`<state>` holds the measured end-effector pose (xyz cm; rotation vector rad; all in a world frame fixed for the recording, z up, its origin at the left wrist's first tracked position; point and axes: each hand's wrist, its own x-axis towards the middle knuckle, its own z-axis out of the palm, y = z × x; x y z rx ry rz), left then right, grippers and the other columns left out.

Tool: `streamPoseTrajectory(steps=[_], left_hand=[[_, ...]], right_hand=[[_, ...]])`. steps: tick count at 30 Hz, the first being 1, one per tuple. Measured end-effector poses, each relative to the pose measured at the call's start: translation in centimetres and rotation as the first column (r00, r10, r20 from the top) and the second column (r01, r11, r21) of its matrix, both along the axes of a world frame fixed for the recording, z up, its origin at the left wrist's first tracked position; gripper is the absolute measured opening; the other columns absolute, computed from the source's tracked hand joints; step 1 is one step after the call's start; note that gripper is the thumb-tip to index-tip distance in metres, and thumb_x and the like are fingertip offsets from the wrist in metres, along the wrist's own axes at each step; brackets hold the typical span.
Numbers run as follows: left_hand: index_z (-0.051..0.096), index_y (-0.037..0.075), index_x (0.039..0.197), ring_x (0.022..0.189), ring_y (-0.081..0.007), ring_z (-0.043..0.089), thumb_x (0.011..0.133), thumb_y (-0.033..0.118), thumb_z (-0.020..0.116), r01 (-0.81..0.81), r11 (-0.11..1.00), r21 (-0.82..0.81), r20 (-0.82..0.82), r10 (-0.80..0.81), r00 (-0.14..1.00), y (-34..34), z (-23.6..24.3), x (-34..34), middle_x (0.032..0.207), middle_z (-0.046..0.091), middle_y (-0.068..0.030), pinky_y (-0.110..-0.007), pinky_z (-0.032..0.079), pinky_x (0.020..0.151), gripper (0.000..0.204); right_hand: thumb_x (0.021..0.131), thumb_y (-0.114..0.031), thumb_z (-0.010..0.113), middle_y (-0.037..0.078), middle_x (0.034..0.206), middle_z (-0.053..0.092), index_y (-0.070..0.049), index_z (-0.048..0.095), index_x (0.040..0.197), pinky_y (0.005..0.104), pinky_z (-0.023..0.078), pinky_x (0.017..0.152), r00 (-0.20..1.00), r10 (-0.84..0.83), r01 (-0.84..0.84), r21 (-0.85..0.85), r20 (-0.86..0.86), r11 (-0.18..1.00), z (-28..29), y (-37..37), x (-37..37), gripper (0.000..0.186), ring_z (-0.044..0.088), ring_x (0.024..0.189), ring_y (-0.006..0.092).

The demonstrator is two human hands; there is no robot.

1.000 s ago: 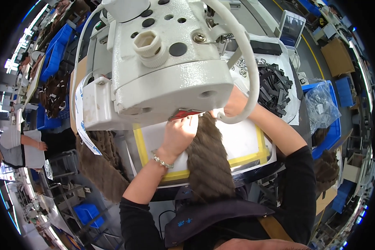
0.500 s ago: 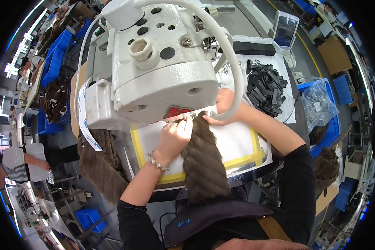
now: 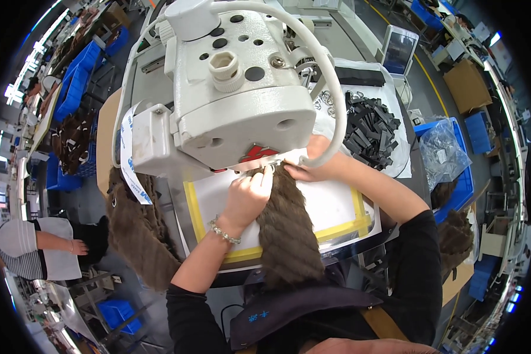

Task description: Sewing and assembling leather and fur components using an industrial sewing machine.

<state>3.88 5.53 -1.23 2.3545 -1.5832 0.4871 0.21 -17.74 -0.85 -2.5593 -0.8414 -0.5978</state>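
Note:
A long strip of brown fur [image 3: 289, 236] runs from the sewing machine [image 3: 248, 121] down over the table's near edge toward my lap. My left hand [image 3: 249, 197] is closed at the strip's far left corner, fingertips pinched just below the machine head. On the other side, my right hand [image 3: 318, 162] grips the far right corner between thumb and fingers, partly covered by the machine's white hose [image 3: 338, 100]. A small shiny metal piece shows between the two hands. The needle area is hidden behind the machine head. Under the fur lies a white work surface edged with yellow tape [image 3: 343, 228].
Black strap pieces [image 3: 371, 133] are heaped at the right, with metal rings [image 3: 325, 105] beside them. A tablet [image 3: 400, 50] stands behind. More brown fur [image 3: 137, 239] hangs at the left. A blue bin [image 3: 461, 192] holds clear plastic. A co-worker [image 3: 56, 245] sits far left.
The whole view has shifted slightly, so the machine sits a little lower and to the right. My hands keep their hold at the fur's far end. The co-worker's arm shows further right.

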Motion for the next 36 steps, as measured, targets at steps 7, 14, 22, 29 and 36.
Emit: streamPoseTrajectory(steps=[7,14,22,29,36], left_hand=[[0.06,0.004,0.122,0.09,-0.0219,0.061,0.08,0.013,0.069,-0.13,0.991,-0.045,-0.467,0.094,0.879,3.1,3.0,-1.4,0.099,0.058,-0.012,-0.031,0.052,0.075,0.044],[0.02,0.009,0.144,0.107,-0.0234,0.055,0.081,0.005,0.074,-0.347,0.924,-0.162,-0.987,-0.152,0.054,5.2,3.2,-4.3,0.129,0.041,-0.0149,-0.034,0.051,0.084,0.083],[0.005,0.005,0.149,0.107,-0.0191,0.055,0.085,0.014,0.072,-0.307,0.931,-0.197,-0.973,-0.224,-0.053,5.5,3.0,-7.5,0.13,0.04,-0.0183,-0.029,0.046,0.087,0.093],[0.007,0.006,0.149,0.098,-0.0167,0.055,0.09,0.004,0.061,-0.464,0.835,-0.297,-0.9,-0.406,-0.155,5.4,6.3,-8.1,0.117,0.05,-0.0156,-0.03,0.044,0.089,0.08],[0.044,-0.012,0.124,0.087,-0.012,0.055,0.083,-0.003,0.061,-0.377,0.844,-0.381,-0.916,-0.289,0.279,5.5,6.3,-9.4,0.149,0.016,-0.0099,-0.024,0.045,0.071,0.046]], right_hand=[[0.086,-0.023,0.067,0.012,0.105,0.056,-0.007,0.058,0.117,0.0363,0.051,0.075,0.805,-0.147,0.331,0.23,-0.575,0.915,6.9,2.2,-7.1,0.036,0.062,0.09,0.0243],[0.095,-0.026,0.061,0.01,0.113,0.052,-0.008,0.028,0.145,0.0279,0.051,0.064,0.251,0.665,0.928,0.37,-0.704,0.042,6.6,4.8,-11.8,0.062,0.061,0.082,0.0175],[0.088,-0.011,0.068,-0.002,0.064,0.035,-0.004,0.052,0.087,0.0252,0.031,0.052,0.453,0.391,0.61,0.598,-0.801,0.52,3.0,7.7,-13.5,0.017,0.035,0.06,0.0056],[0.085,-0.012,0.071,-0.002,0.068,0.041,-0.003,0.053,0.093,0.0247,0.034,0.056,0.594,0.27,0.49,0.608,-0.757,0.625,4.8,8.9,-13.9,0.021,0.037,0.062,0.0066],[0.086,-0.009,0.069,-0.002,0.076,0.052,-0.001,0.059,0.089,0.0211,0.037,0.061,0.706,0.219,0.633,0.739,-0.673,0.23,7.0,11.5,-12.2,0.013,0.044,0.068,0.0042]])
